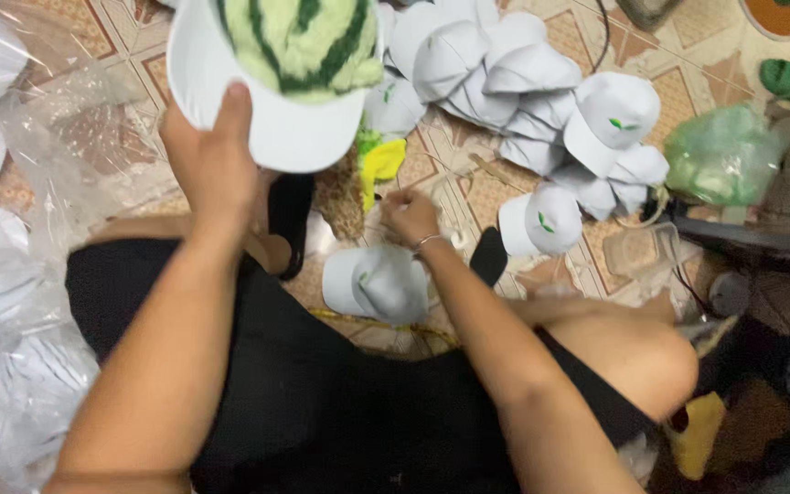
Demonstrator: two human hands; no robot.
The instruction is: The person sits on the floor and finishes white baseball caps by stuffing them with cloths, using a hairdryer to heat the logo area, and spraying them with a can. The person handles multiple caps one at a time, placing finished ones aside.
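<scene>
My left hand [212,155] grips the brim of a white cap [272,110] raised at the top of the view; green striped fabric [304,37] fills its crown. My right hand [411,215] is closed, low over the tiled floor, beside a yellow and green scrap [379,160]; what it pinches is too small to tell. A bracelet sits on that wrist. A single white cap [377,284] lies just below it, near my knee. A pile of white caps [523,91] with small green marks spreads behind.
Clear plastic bags [20,183] with more white caps fill the left side. A green plastic bag [724,155] sits at right, a dark sandal [290,220] in the middle, and cables and dark objects at the right edge. I sit cross-legged on patterned tiles.
</scene>
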